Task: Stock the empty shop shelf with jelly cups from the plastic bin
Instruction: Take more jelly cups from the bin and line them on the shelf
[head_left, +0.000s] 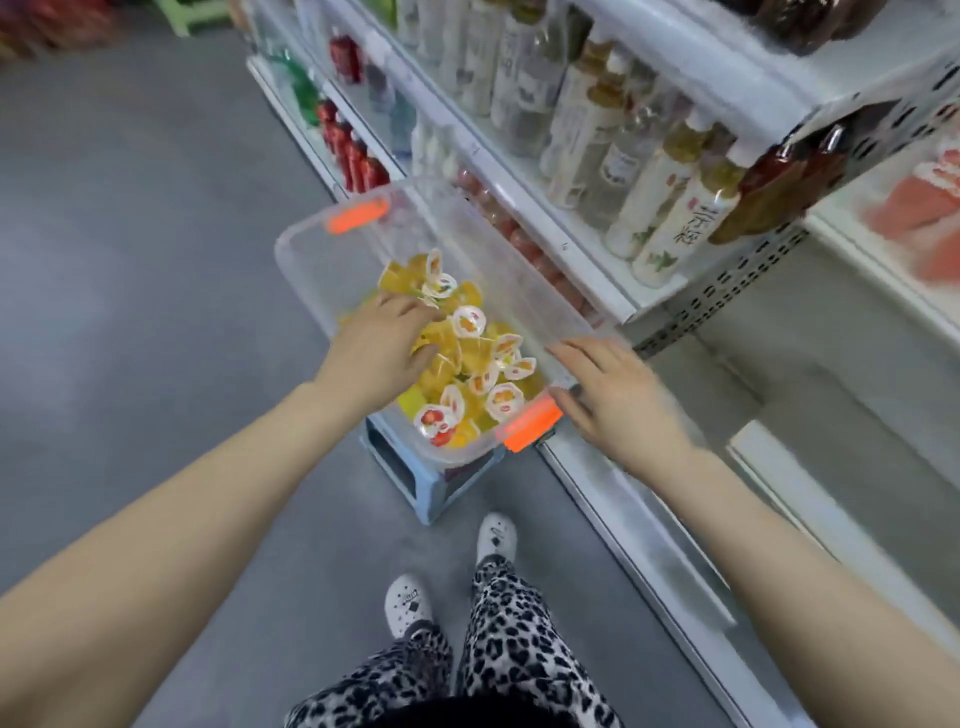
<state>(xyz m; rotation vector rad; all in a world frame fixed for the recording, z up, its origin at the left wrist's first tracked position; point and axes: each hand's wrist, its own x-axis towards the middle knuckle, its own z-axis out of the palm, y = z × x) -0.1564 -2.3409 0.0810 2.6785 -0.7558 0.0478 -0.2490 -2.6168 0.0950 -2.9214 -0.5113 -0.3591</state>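
left hand (379, 348) frame centre, inside plastic bin (327, 270), over jelly cups (478, 364), grasp unclear | right hand (618, 400) fingers extended, on bin rim beside orange latch (530, 423)

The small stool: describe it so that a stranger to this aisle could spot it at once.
Find the white shelving on the right. Beside it is a clear plastic bin of jelly cups. The stool stands under the bin, the only pale blue thing there.
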